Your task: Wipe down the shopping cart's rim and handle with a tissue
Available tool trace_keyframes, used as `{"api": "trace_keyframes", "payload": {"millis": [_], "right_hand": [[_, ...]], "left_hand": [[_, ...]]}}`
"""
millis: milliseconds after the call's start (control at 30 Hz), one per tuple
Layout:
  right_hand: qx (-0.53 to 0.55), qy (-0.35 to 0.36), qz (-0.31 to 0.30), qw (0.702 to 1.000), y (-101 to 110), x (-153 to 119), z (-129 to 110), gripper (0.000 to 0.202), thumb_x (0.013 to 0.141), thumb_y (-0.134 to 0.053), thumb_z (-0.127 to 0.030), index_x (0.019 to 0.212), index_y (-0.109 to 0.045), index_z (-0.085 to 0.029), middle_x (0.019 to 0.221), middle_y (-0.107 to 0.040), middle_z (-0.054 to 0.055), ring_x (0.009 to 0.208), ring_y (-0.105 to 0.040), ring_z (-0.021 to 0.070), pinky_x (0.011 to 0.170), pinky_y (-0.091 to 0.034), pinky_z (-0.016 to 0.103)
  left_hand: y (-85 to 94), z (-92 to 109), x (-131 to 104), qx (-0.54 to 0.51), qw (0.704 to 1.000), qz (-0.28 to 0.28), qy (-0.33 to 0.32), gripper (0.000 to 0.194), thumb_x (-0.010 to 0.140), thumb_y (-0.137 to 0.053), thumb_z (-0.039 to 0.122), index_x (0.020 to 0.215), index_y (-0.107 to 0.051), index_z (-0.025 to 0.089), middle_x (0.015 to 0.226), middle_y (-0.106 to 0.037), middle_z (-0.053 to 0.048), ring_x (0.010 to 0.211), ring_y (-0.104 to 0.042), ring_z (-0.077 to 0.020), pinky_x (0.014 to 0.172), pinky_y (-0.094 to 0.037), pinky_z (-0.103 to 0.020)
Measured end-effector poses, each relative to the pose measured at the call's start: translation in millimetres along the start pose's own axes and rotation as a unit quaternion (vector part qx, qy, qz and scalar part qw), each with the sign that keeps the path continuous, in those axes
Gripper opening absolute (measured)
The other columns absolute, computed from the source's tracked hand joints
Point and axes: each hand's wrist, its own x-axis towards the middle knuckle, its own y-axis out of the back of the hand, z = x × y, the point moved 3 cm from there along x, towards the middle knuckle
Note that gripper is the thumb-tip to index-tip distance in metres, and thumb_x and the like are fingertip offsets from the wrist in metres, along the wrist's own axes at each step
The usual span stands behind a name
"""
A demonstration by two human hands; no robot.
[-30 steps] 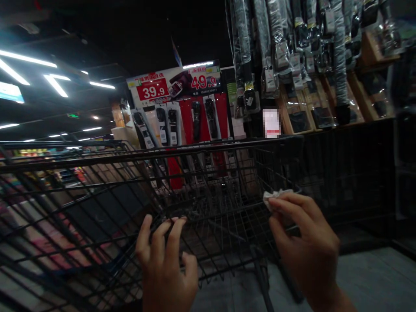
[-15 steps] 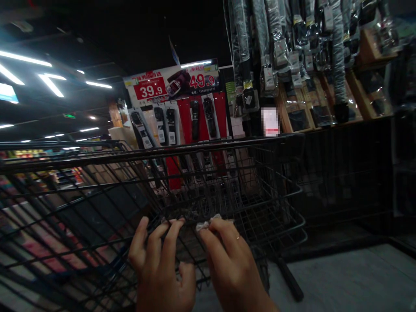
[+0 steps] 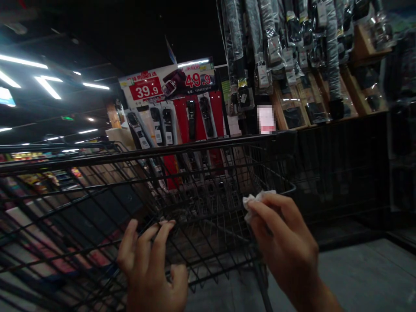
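Head view: left hand (image 3: 151,268) hooks fingers through black wire cart (image 3: 97,190), lower centre. Right hand (image 3: 284,247) pinches white cloth (image 3: 255,200) against cart's mesh. Belt display (image 3: 182,112) behind, upper centre.

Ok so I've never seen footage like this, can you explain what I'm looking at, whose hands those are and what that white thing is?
This is a single picture from a camera worn on a person's head, looking forward and down, so the two hands at the bottom are that person's own. There is no machine here. They stand in a dim shop at a black wire shopping cart. The left hand has its fingers hooked over the cart's wire mesh. The right hand pinches a small crumpled white wipe against the cart's wire rim; whether it is cloth or paper I cannot tell. Behind the cart is a belt display with red price signs reading 39.9 and 49.9, and packaged goods hang on the right.
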Motion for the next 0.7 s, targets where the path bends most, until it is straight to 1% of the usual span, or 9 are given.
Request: {"api": "trace_keyframes", "payload": {"millis": [100, 167, 267, 367, 467, 533, 700], "right_hand": [[-0.064, -0.001, 0.027, 0.998, 15.7, 10.1, 17.1, 0.020, 0.086, -0.056, -0.005, 0.097, -0.066, -0.018, 0.089, -0.060, 0.004, 0.082, -0.063, 0.0141, 0.072, -0.059, 0.027], [-0.094, -0.003, 0.041, 0.995, 24.8, 13.7, 27.3, 0.018, 0.084, -0.058, -0.005, 0.093, -0.067, -0.017, 0.087, -0.060, 0.004, 0.079, -0.063, 0.0146, 0.069, -0.059, 0.028], [-0.098, -0.029, 0.051, 0.993, 33.4, 13.7, 38.8, 0.014, 0.083, -0.060, -0.006, 0.091, -0.069, -0.014, 0.086, -0.061, 0.006, 0.077, -0.062, 0.0157, 0.066, -0.059, 0.030], [-0.082, -0.069, 0.055, 0.993, 35.2, 9.8, 44.2, 0.012, 0.082, -0.062, -0.008, 0.091, -0.069, -0.013, 0.087, -0.063, 0.007, 0.076, -0.063, 0.0158, 0.067, -0.058, 0.032], [-0.073, -0.099, 0.065, 0.990, 32.8, 5.6, 44.2, 0.013, 0.081, -0.059, -0.007, 0.091, -0.066, -0.012, 0.085, -0.064, 0.007, 0.074, -0.062, 0.0151, 0.063, -0.056, 0.028], [-0.066, -0.105, 0.064, 0.990, 30.2, 3.6, 41.2, 0.015, 0.081, -0.057, -0.006, 0.092, -0.064, -0.013, 0.083, -0.064, 0.006, 0.072, -0.062, 0.0142, 0.059, -0.055, 0.025], [-0.036, -0.057, 0.030, 0.997, 20.0, -4.4, 22.0, 0.014, 0.081, -0.054, -0.004, 0.090, -0.059, -0.014, 0.081, -0.062, 0.005, 0.074, -0.061, 0.0133, 0.063, -0.054, 0.024]], "left_hand": [[0.9, 1.2, 1.3, -0.002, 1.000, 0.014, -0.005, 0.046, 0.077, -0.046, 0.012, 0.123, -0.046, 0.014, 0.111, -0.050, -0.014, 0.140, -0.022, -0.0381, 0.114, -0.021, -0.052], [0.9, 1.7, 2.0, -0.001, 1.000, 0.013, -0.006, 0.046, 0.077, -0.046, 0.013, 0.123, -0.045, 0.013, 0.110, -0.049, -0.015, 0.140, -0.021, -0.0385, 0.114, -0.019, -0.053], [0.0, 1.8, 2.7, -0.001, 1.000, 0.007, -0.005, 0.045, 0.078, -0.046, 0.015, 0.123, -0.045, 0.013, 0.111, -0.049, -0.015, 0.141, -0.020, -0.0388, 0.114, -0.019, -0.053], [-1.1, 1.9, 3.0, -0.006, 1.000, 0.003, -0.006, 0.045, 0.078, -0.046, 0.014, 0.123, -0.045, 0.012, 0.112, -0.049, -0.015, 0.140, -0.022, -0.0375, 0.114, -0.021, -0.051], [-1.6, 1.9, 2.9, -0.021, 1.000, -0.001, -0.005, 0.046, 0.078, -0.046, 0.012, 0.124, -0.045, 0.010, 0.113, -0.049, -0.015, 0.137, -0.029, -0.0343, 0.112, -0.027, -0.045], [-1.5, 1.8, 2.6, -0.024, 1.000, -0.002, -0.004, 0.047, 0.078, -0.047, 0.011, 0.125, -0.045, 0.009, 0.114, -0.049, -0.016, 0.136, -0.032, -0.0336, 0.112, -0.029, -0.044], [-2.0, 2.5, 2.0, -0.013, 1.000, 0.000, 0.000, 0.048, 0.078, -0.047, 0.011, 0.127, -0.043, 0.010, 0.118, -0.048, -0.016, 0.129, -0.038, -0.0358, 0.109, -0.031, -0.049]]}}
